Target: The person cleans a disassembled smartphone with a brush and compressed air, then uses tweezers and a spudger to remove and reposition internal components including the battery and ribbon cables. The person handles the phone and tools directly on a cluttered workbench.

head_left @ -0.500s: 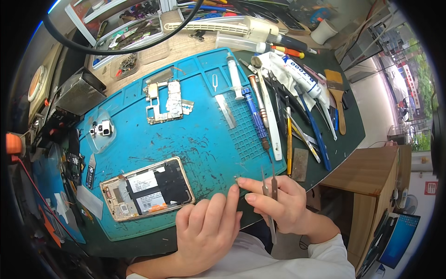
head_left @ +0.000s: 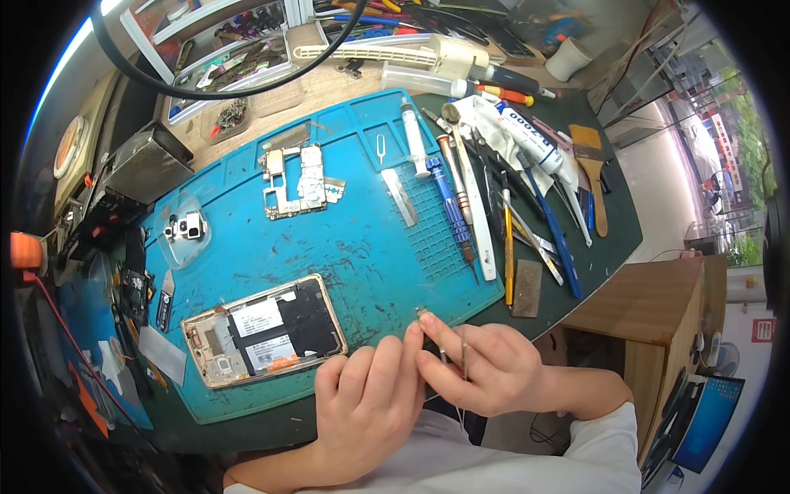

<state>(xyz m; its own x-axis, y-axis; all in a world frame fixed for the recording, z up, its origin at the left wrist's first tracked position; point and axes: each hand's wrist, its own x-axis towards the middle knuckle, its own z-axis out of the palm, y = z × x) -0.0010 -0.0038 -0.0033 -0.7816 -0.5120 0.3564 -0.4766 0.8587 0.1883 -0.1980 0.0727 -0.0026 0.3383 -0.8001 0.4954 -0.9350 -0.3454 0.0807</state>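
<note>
My left hand (head_left: 366,403) is closed, its index fingertip meeting that of my right hand (head_left: 490,375) over the mat's front edge. A tiny metallic part (head_left: 420,312) shows at those fingertips, too small to name. Metal tweezers (head_left: 463,354) are tucked among the fingers of my right hand, their lower end pointing toward me. Left of my hands lies an opened phone housing (head_left: 309,328) with a black battery area and white labels. Farther back on the blue mat (head_left: 362,247) is a bare phone circuit board (head_left: 311,177).
A clear dish (head_left: 197,247) with camera modules is at the left. Along the mat's right side lie a blue screwdriver (head_left: 445,193), a syringe (head_left: 414,136), a white glue tube (head_left: 531,136) and a wide brush (head_left: 589,165). A black cable (head_left: 239,92) arches across the upper left.
My right hand has turned, and the tweezers have swung lower between its fingers. Both index fingertips have come closer together around the tiny part. The view has shifted slightly.
</note>
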